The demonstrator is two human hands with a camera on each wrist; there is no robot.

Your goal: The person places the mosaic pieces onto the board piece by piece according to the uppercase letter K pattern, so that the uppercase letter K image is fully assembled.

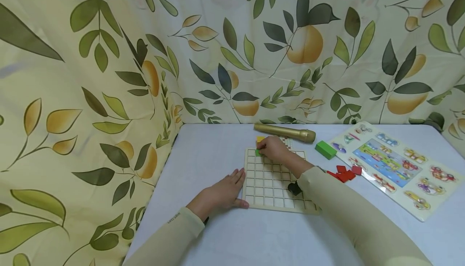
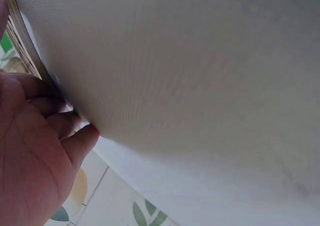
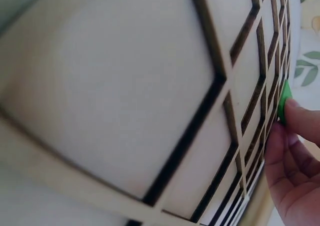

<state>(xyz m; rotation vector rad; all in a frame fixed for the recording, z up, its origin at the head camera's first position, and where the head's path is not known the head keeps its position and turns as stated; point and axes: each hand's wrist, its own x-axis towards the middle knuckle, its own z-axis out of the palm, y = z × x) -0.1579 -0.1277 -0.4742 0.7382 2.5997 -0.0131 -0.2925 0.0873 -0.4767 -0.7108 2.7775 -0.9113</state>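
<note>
A pale wooden grid board [image 1: 267, 189] with square cells lies on the white table. My left hand [image 1: 225, 189] rests at its left side, fingers extended along the edge and the thumb near the lower left corner. At the far left corner of the board, my right hand [image 1: 274, 149] pinches a small green tile [image 3: 284, 102] between thumb and fingers. In the right wrist view the tile stands tilted against the grid. A yellow piece [image 1: 260, 139] sits just beyond that corner, partly hidden by the right hand.
A gold microphone-shaped object [image 1: 285, 132] lies behind the board. To the right are a green block [image 1: 325, 149], several red tiles [image 1: 345, 174] and a picture puzzle board [image 1: 396, 169]. Leaf-patterned cloth [image 1: 276, 56] hangs behind and left of the table.
</note>
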